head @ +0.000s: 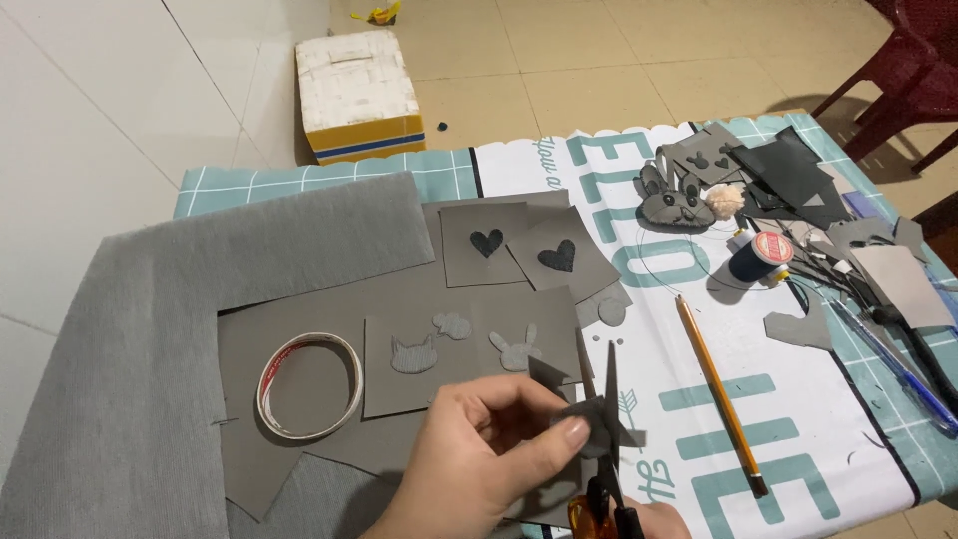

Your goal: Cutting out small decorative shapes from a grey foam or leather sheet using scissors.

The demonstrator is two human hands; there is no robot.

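Observation:
My left hand (479, 459) pinches a small grey felt piece (589, 419) between thumb and fingers. My right hand (649, 519) shows only at the bottom edge, gripping orange-handled scissors (609, 439) whose blades point up and close on that felt piece. Just behind lies a grey felt sheet (469, 349) with cat, cloud and rabbit shapes cut out. Two smaller grey squares with black hearts (524, 250) lie further back.
A roll of double-sided tape (309, 384) rests on grey felt at left, over a large grey cloth (130, 349). A pencil (718, 394), blue pen (898, 369), dark thread spool (758, 258), felt rabbit face (679, 205) and scraps lie at right. A box (359, 95) stands on the floor.

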